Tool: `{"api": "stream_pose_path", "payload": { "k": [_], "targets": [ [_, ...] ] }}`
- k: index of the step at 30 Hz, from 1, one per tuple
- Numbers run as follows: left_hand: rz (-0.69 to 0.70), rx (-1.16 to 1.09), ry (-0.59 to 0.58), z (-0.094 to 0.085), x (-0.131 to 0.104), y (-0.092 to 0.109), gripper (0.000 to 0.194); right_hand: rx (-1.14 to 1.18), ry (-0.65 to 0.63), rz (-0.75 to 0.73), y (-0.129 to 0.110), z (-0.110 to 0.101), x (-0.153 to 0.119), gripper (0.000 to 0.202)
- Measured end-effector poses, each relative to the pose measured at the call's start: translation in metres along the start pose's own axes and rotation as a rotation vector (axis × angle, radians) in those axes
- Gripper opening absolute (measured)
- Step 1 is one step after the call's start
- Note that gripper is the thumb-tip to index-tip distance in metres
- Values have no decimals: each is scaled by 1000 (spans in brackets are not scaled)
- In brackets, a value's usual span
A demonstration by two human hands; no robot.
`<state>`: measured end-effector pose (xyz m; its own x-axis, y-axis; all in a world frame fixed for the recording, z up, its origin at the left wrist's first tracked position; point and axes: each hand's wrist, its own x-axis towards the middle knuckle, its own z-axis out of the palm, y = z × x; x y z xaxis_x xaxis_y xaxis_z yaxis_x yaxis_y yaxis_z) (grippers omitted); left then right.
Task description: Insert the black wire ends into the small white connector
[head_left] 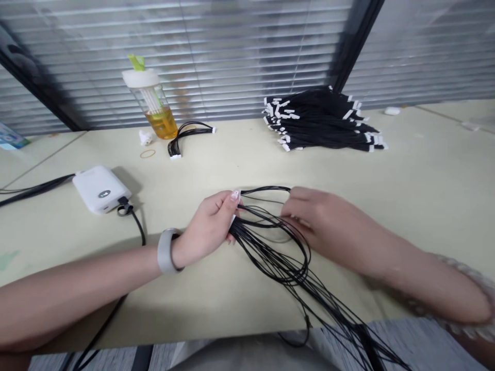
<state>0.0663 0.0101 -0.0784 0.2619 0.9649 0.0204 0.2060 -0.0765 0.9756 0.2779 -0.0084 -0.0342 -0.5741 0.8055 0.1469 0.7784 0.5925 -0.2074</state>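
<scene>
A bundle of thin black wires (270, 255) spreads from my left hand (211, 221) across the near table edge and hangs down at the lower right. The left fingers are closed on white connectors (232, 221) at the wires' ends, with the thumb on top. My right hand (315, 219) is closed around several of the black wires, to the right of the left hand. Its fingertips are partly hidden behind the knuckles. Between the two hands the wires bow in loops.
A large pile of black cables with white connectors (325, 121) lies at the back right. At the back left stand a bottle of amber liquid (162, 122), a short cable harness (189, 132) and a rubber band (147, 153). A white power bank (101, 188) with a plugged-in cable lies left.
</scene>
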Motion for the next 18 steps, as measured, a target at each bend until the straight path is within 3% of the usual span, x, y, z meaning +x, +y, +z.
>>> {"api": "stream_pose_path", "payload": {
  "k": [2, 4, 5, 7, 9, 11, 12, 15, 16, 18],
  "targets": [
    [-17, 5, 8, 0, 1, 0, 41, -259, 213, 60, 7, -9, -4, 23],
    [-16, 5, 7, 0, 1, -1, 41, -348, 494, 130, 13, -19, -7, 21],
    [-13, 0, 4, -1, 2, -1, 41, -270, 644, 162, 15, -24, -8, 18],
    [-7, -20, -8, -1, 2, -2, 40, 122, 881, 195, 15, -30, -7, 23],
    [0, -32, -28, -1, 2, -1, 40, 589, 1007, 178, 11, -31, -5, 25],
    [18, -28, -46, -1, 1, -1, 40, 801, 961, 169, 6, -27, -3, 19],
    [30, -22, -53, -1, 0, -1, 39, 803, 868, 178, 3, -23, -2, 19],
    [63, -5, -72, -1, -2, 0, 38, 666, 441, 199, -3, -8, -1, 37],
    [75, -1, -77, -1, -3, -1, 38, 615, 342, 197, -4, -4, 0, 40],
    [103, 11, -88, -1, -3, -1, 38, 507, 237, 184, -6, 4, 1, 26]
  ]
}}
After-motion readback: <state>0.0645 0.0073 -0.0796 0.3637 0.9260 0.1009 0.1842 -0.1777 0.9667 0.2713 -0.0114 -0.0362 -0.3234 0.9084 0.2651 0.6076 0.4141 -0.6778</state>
